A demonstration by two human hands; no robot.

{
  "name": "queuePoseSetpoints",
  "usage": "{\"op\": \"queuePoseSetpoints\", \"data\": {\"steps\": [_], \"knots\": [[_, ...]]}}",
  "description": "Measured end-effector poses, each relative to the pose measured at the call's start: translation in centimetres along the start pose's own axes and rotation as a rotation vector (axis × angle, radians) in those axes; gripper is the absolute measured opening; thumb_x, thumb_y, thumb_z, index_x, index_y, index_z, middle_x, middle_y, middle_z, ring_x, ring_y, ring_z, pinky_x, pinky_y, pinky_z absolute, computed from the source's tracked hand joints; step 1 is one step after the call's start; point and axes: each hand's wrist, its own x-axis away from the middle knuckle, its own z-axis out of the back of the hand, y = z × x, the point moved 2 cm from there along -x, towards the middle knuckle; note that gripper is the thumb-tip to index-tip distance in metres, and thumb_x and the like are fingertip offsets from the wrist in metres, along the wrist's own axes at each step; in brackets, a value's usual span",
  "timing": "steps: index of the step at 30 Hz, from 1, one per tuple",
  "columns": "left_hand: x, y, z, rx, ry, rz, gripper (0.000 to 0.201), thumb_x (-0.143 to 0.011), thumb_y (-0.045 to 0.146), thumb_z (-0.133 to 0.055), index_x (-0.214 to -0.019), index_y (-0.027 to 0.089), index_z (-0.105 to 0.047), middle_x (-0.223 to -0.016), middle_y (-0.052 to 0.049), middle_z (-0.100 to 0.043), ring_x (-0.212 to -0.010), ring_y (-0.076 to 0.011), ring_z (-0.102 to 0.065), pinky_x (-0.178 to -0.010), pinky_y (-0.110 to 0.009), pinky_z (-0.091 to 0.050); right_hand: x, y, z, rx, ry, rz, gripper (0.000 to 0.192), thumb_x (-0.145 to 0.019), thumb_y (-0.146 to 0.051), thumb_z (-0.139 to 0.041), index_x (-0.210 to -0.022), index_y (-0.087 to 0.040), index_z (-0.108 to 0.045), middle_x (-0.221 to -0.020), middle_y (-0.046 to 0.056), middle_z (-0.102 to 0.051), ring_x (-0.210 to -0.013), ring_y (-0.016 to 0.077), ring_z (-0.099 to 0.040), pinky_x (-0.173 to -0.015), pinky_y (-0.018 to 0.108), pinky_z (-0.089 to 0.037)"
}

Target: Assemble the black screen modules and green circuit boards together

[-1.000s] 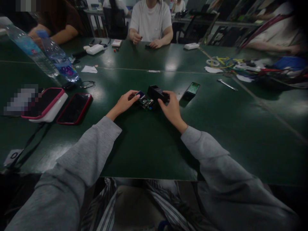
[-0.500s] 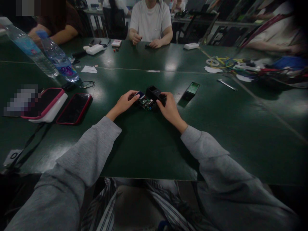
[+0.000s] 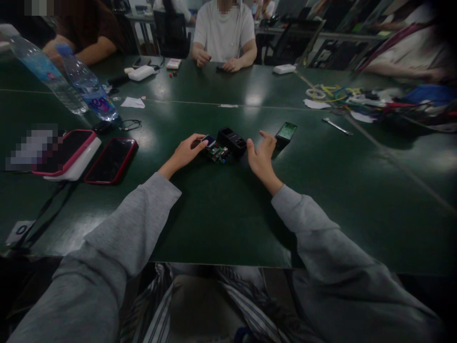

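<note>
A small green circuit board (image 3: 217,153) with a tiny screen lies on the dark green table (image 3: 221,209), joined to a black plastic housing (image 3: 232,140) just behind it. My left hand (image 3: 186,151) grips the board's left end, thumb and fingers around the small screen. My right hand (image 3: 262,153) hovers just right of the black housing, fingers spread, holding nothing. A small green-faced black part (image 3: 286,132) lies right beside that hand's fingertips.
Two red-edged phones (image 3: 110,161) and a white power bank lie at the left, with two water bottles (image 3: 87,88) behind. A metal tool (image 3: 337,126) and a pile of coloured wires (image 3: 360,100) sit at the right. Other people sit across the table.
My right hand has let go of the black housing and moved right with its fingers spread. My left hand stays on the board.
</note>
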Motion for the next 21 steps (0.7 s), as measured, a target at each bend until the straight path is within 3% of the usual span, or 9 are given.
{"op": "queuePoseSetpoints", "data": {"steps": [5,11,15,19,21], "knots": [[0.1,0.1,0.0,0.004,-0.006,0.003,0.046,-0.095,0.057,-0.054,-0.125,0.023,-0.063,-0.124,-0.009,-0.07,-0.11,-0.0222,-0.066,-0.098,-0.041,-0.052,-0.7,1.5,0.7,0.054,0.082,-0.148,0.056,-0.097,-0.053,-0.045,-0.14,-0.019,-0.037,-0.139,0.021,-0.04,-0.137,0.0379,-0.035,-0.111,0.065,-0.032],[0.0,-0.1,0.0,-0.018,-0.002,0.005,0.046,-0.094,0.057,-0.054,-0.125,0.023,-0.063,-0.123,-0.009,-0.07,-0.109,-0.0228,-0.066,-0.097,-0.042,-0.053,-1.7,1.7,2.9,0.212,0.175,-0.109,0.046,-0.101,-0.047,-0.041,-0.14,-0.023,-0.042,-0.142,0.018,-0.042,-0.135,0.0373,-0.04,-0.106,0.067,-0.036],[-0.1,0.0,0.0,-0.025,0.003,0.01,0.047,-0.094,0.057,-0.054,-0.124,0.022,-0.063,-0.122,-0.009,-0.071,-0.107,-0.0225,-0.067,-0.096,-0.042,-0.053,-1.9,2.4,3.7,0.305,0.064,-0.017,0.041,-0.1,-0.036,-0.043,-0.138,-0.022,-0.049,-0.152,0.016,-0.04,-0.143,0.0362,-0.033,-0.113,0.067,-0.029],[-0.1,-0.1,-0.1,-0.026,0.002,0.02,0.046,-0.094,0.057,-0.054,-0.125,0.023,-0.063,-0.122,-0.009,-0.071,-0.107,-0.0222,-0.067,-0.096,-0.041,-0.053,-1.5,3.4,3.3,0.332,-0.163,0.026,0.03,-0.096,-0.034,-0.05,-0.118,-0.018,-0.062,-0.156,0.019,-0.037,-0.146,0.0416,-0.027,-0.107,0.071,-0.032],[-0.1,-0.1,-0.1,-0.027,0.0,0.015,0.047,-0.095,0.057,-0.054,-0.125,0.023,-0.063,-0.122,-0.009,-0.071,-0.107,-0.022,-0.067,-0.095,-0.04,-0.053,-1.4,3.6,3.1,0.321,-0.181,0.029,0.03,-0.095,-0.034,-0.052,-0.118,-0.018,-0.062,-0.154,0.019,-0.038,-0.146,0.0419,-0.027,-0.106,0.071,-0.033]]}}
